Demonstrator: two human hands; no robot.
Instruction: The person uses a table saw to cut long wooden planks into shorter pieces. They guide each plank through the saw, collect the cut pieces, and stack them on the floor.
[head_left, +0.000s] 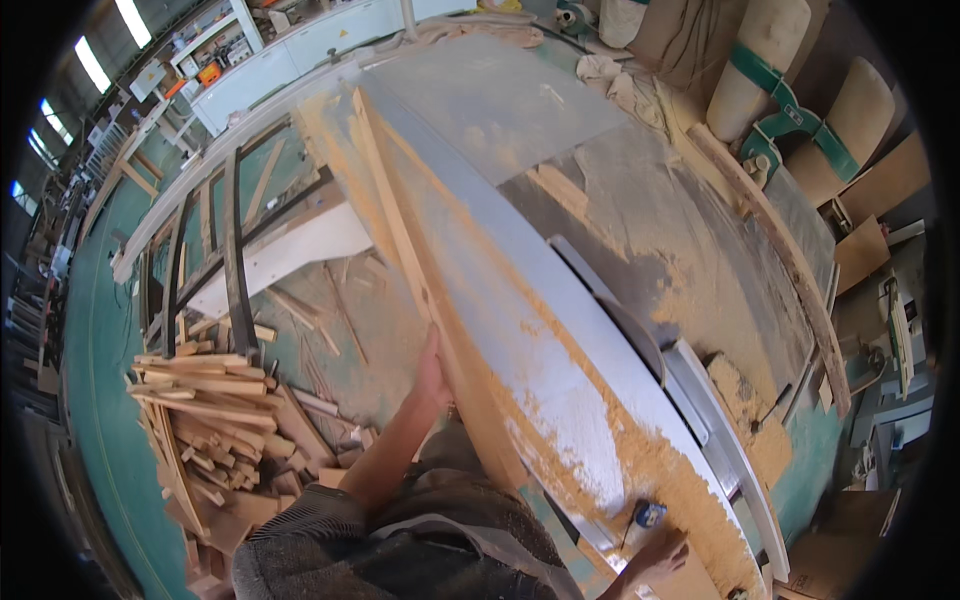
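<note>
A long wooden plank (pixel 415 255) lies lengthwise along the left side of a metal machine table (pixel 575 420). My left hand (pixel 432 378) is closed on the plank's left edge, near my body. At the lower right, my right hand (pixel 662 558) is low over the sawdust-covered end of the table, its fingers loosely bent and apart, with nothing visible in them. Just beyond those fingers sits a small blue and black tape measure (pixel 649 514). A flat tan piece (pixel 695 582) shows beside my right hand; its kind is unclear.
Sawdust (pixel 660 450) coats the table. Offcuts (pixel 215 410) are heaped on the left floor near a dark metal frame (pixel 237 250). A metal rail (pixel 730 455) runs along the right. Farther right are a long rough-edged board (pixel 765 240) and a dust collector with bags (pixel 775 125).
</note>
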